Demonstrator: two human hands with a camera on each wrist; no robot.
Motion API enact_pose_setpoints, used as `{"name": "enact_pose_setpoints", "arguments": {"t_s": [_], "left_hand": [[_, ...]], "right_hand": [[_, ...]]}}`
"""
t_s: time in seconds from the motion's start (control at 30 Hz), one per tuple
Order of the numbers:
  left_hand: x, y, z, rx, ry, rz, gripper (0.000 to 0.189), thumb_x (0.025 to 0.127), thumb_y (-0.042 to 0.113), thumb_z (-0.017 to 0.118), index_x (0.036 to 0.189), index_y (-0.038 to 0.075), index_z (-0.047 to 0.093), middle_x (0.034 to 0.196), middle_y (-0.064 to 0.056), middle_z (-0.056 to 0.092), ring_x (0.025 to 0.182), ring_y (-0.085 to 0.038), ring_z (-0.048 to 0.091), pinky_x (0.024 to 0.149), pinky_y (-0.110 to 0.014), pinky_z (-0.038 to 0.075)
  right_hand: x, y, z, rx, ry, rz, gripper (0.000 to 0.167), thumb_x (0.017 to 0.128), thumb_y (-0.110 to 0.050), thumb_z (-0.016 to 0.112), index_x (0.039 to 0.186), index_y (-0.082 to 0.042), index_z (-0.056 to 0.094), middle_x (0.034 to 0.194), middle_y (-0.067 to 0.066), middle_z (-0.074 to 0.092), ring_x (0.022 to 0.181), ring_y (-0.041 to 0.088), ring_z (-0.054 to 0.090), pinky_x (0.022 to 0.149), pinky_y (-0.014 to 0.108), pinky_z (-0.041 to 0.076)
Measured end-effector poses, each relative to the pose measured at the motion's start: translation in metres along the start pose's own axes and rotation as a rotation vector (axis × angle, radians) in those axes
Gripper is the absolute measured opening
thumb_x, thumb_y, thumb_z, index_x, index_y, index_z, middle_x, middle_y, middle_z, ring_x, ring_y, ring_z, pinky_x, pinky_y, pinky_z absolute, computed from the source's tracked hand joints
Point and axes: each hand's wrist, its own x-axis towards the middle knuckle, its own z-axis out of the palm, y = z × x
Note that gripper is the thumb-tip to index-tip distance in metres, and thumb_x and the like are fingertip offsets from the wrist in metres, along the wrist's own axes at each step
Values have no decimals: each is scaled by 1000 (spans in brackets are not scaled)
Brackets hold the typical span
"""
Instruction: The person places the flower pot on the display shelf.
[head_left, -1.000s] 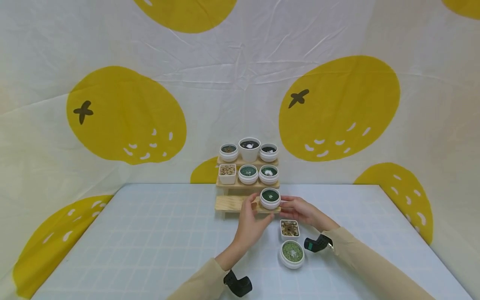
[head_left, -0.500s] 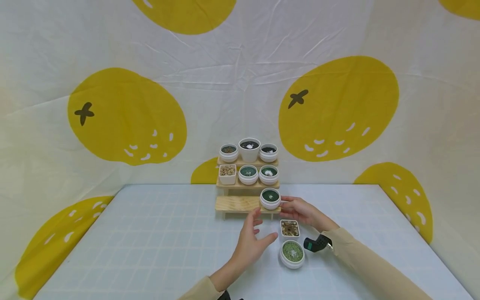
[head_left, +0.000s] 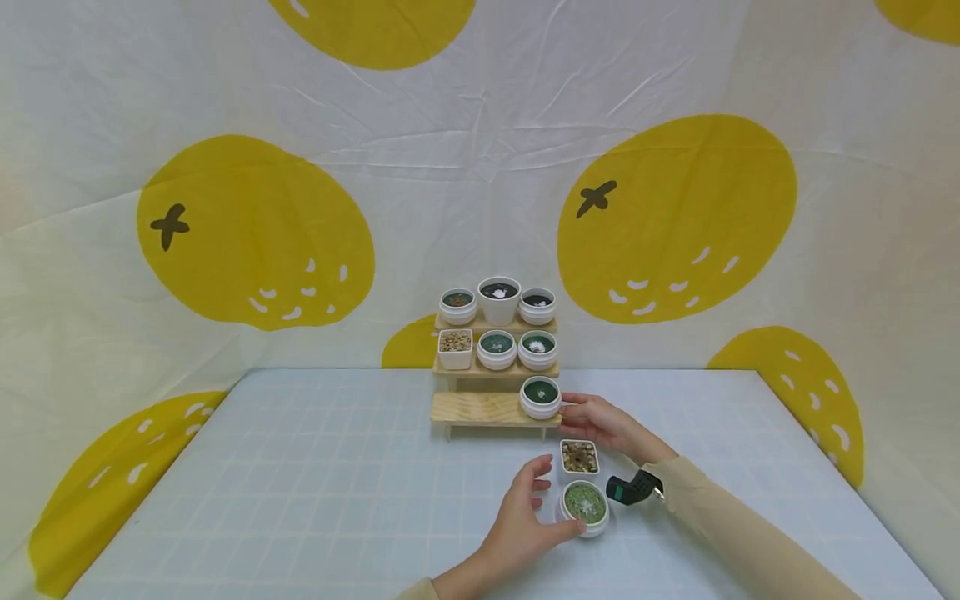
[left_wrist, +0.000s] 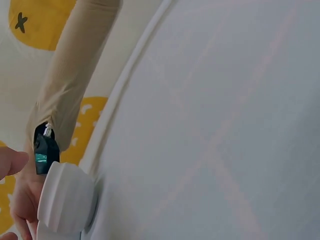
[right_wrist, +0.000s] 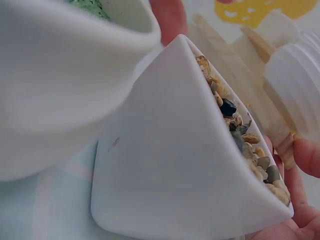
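Note:
My left hand [head_left: 517, 521] is at a round white pot [head_left: 585, 506] with green filling. Its thumb overlaps the near rim in the head view, while the fingers arch along the left side. In the left wrist view, thumb and fingertip stand apart from a white pot [left_wrist: 67, 197]. At the right end of the lowest wooden tier [head_left: 472, 408], my right hand [head_left: 603, 425] reaches its fingers to the side of a round white pot with dark green filling [head_left: 540, 397]. Its fingertips are partly hidden. A square pot of pebbles [head_left: 580, 457] stands between the hands.
The middle tier [head_left: 495, 372] bears a square pot of light pebbles [head_left: 454, 348] and two round pots. On the top tier [head_left: 472, 327] stand a taller pot [head_left: 498, 300] and two round ones. A fruit-print cloth [head_left: 480, 208] hangs behind the table.
My left hand has left the dark green pot on the lowest tier and come nearer, down to the light green pot. My right hand stays in its place.

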Motion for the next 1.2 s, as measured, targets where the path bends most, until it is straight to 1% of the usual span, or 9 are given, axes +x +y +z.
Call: {"name": "enact_pose_setpoints", "arguments": {"t_s": [0.13,0.3,0.5,0.57,0.73,1.0,1.2], "left_hand": [[-2,-4,4,14,-15,10,81,70,22,85,137,11,42,136,-6,48,115,-22,51,93,-27,47],[-2,-10,9,11,-14,13,81,65,16,87,134,11,43,130,-2,50,110,-14,52,91,-24,49],[-1,-12,13,2,-14,30,81,66,11,86,133,8,42,127,-3,50,110,-13,52,92,-21,50],[0,-12,14,2,-16,32,80,66,11,86,133,7,42,126,-3,50,109,-11,51,92,-20,49],[2,-14,14,18,-31,41,75,67,12,86,129,7,44,122,-1,50,105,-6,50,90,-19,48],[6,-16,13,31,-59,77,69,68,11,86,126,10,49,119,-1,52,101,-3,52,86,-17,49],[6,-16,14,50,-61,99,67,68,12,86,125,9,51,117,-2,53,100,-2,52,84,-16,49]], "right_hand": [[2,2,0,-2,11,2,60,97,-3,43,147,13,13,93,-5,66,84,5,65,79,21,57],[3,3,2,-7,14,10,60,97,-4,44,147,13,15,93,-4,67,84,6,65,80,22,57],[4,2,1,-10,15,13,59,97,-5,45,147,12,17,95,-3,67,85,7,66,82,23,57],[4,1,1,-10,17,13,59,97,-4,45,146,13,18,95,-2,67,86,7,67,82,24,57],[4,-1,1,-23,10,16,59,97,-4,45,146,13,17,95,-2,67,86,7,66,82,24,57],[1,-3,0,-37,7,12,59,98,-6,46,146,13,18,94,-3,67,85,6,66,81,22,57],[0,-2,-1,-48,2,12,57,98,-6,45,146,13,19,94,-3,67,85,6,66,81,21,57]]}}
